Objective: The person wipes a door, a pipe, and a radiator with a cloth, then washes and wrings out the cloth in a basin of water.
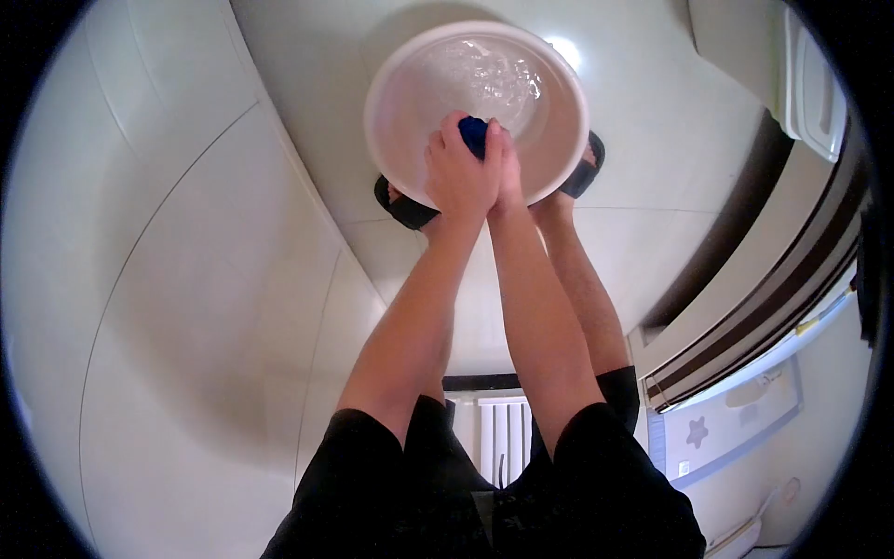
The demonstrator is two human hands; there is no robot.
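Observation:
Both my hands are together over the near side of a round pale basin [405, 107] on the floor. Water [494, 79] in the basin is rippled and catches the light. A dark blue bundle, looking like wadded cloth [473, 136], shows between my fingers; most of it is hidden, so its exact kind is unclear. My left hand [458, 177] has its fingers wrapped round the left side of the cloth. Pressed against it from the right, my right hand [507, 168] is also closed on the cloth, partly covered by the left hand.
My feet in black slides [407, 205] stand on either side of the basin's near edge. A pale tiled wall [205, 279] rises at left. A white lidded bin [810, 93] is at upper right, and a striped panel [773, 270] runs along the right.

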